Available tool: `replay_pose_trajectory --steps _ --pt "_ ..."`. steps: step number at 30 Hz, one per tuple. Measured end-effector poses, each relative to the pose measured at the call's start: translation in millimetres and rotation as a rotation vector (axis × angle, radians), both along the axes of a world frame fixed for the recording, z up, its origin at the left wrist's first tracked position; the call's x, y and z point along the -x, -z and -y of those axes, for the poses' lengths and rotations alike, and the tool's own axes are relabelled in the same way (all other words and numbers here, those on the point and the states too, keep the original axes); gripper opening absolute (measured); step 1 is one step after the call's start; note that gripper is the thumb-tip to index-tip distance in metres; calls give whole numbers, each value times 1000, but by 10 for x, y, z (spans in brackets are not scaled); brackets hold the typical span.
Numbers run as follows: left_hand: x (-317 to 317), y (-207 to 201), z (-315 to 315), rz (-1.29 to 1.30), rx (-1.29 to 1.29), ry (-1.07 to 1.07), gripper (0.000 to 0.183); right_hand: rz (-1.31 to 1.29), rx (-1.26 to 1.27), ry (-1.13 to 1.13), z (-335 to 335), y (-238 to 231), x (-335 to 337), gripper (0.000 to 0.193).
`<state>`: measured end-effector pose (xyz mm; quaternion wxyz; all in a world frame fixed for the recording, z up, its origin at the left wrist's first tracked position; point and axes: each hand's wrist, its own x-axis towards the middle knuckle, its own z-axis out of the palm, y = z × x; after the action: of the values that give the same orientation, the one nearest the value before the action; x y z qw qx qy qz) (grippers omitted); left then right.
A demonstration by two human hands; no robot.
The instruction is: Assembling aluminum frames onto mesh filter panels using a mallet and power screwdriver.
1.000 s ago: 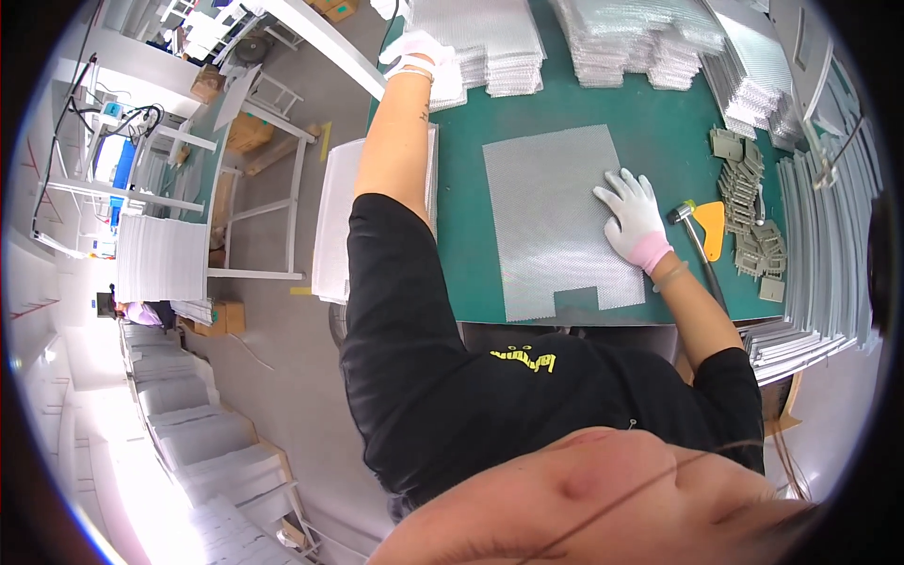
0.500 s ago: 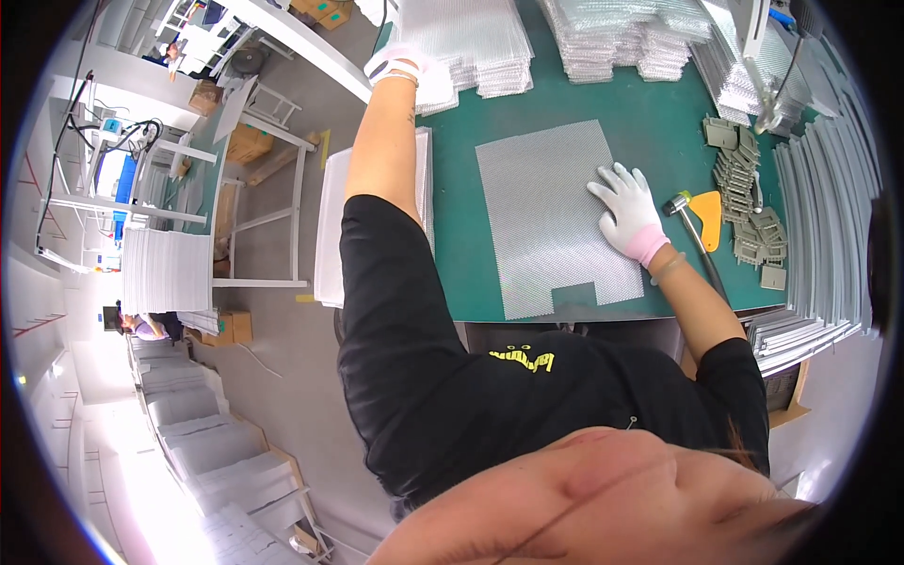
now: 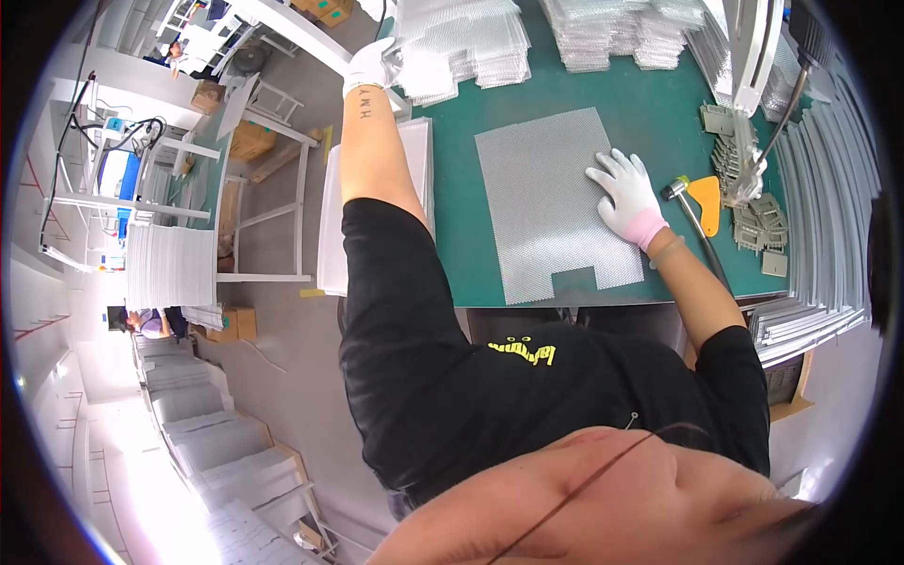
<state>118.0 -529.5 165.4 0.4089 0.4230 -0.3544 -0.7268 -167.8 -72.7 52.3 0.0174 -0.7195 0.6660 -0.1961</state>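
While the right hand (image 3: 625, 200) presses flat with fingers spread, grasping nothing, the silvery textured sheet (image 3: 539, 202) lies beneath its palm, extending mostly leftward, notched edge toward the person. The left hand (image 3: 373, 68) reaches beside a translucent stack (image 3: 485, 47); whether it grips anything I cannot tell. Right of the sheet, a hammer (image 3: 690, 213) and yellow scraper (image 3: 706, 205) rest on the green tabletop (image 3: 459, 207).

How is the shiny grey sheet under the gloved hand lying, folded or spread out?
Spread out: the mesh sheet lies flat on the green table, corners and notched edge showing, beneath the right hand.
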Motion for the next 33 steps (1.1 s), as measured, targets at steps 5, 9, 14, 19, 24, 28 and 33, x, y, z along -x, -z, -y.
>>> replay_pose_trajectory --steps 5,9,14,19,24,28,33 --pt "-170 -51 -457 -434 131 -36 17 -8 13 -12 51 15 -41 51" --pt "-257 -14 -1862 -486 373 20 31 -12 5 7 15 111 63 49" --pt "-304 -149 -3466 -350 485 -16 44 462 126 -39 -182 -83 258 52" --pt "-456 431 -4681 115 467 10 49 1445 -85 -84 -719 -815 -138 78" --pt "-240 746 -4985 572 507 -59 59 716 -3 191 -1018 -632 -314 74" --pt "-216 972 -4957 968 669 0 65 671 -51 283 -1025 -388 -282 67" --pt "-196 930 -4864 1003 538 128 68 610 -108 273 -1016 -250 -255 66"
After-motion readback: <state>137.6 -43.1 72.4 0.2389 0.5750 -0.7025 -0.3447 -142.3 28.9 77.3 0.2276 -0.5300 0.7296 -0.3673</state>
